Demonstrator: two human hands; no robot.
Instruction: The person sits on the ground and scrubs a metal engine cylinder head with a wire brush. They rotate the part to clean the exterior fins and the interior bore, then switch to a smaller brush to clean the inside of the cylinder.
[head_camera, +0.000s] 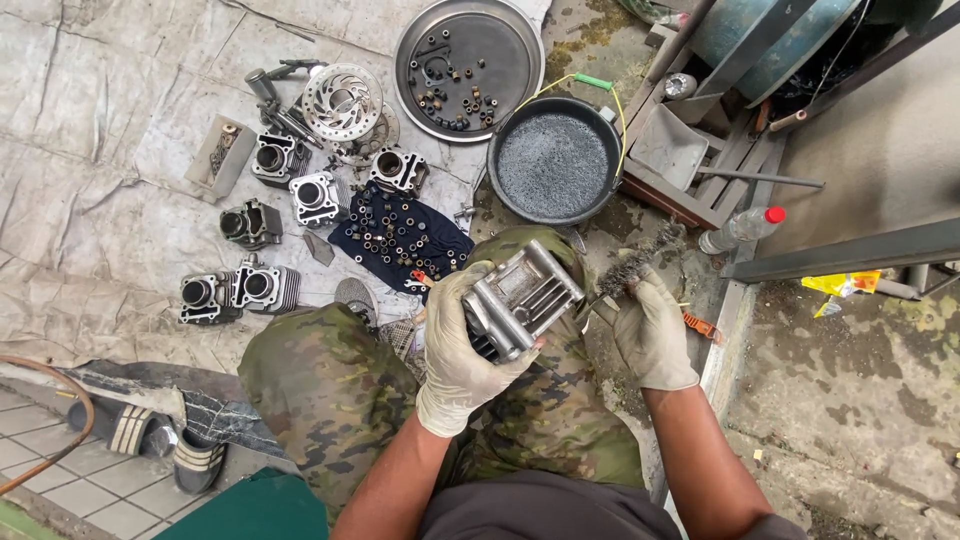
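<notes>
Head view: six finned engine cylinders lie on the grey tarp (90, 150) to the left, at (279, 158), (399, 170), (316, 198), (250, 224), (205, 297) and (264, 287). A seventh cylinder (520, 295) is gripped in the gloved left hand (462, 345), fingers wrapped around its underside, above the knees. The gloved right hand (652, 335) sits just to the right of it, closed on one wire brush (635, 262) whose bristles angle up and away from the cylinder. One round metal tray (420, 95) and one dark cloth (350, 240) hold many small parts. One black basin (553, 165) holds grey liquid. One plastic bottle (742, 228) lies right.
</notes>
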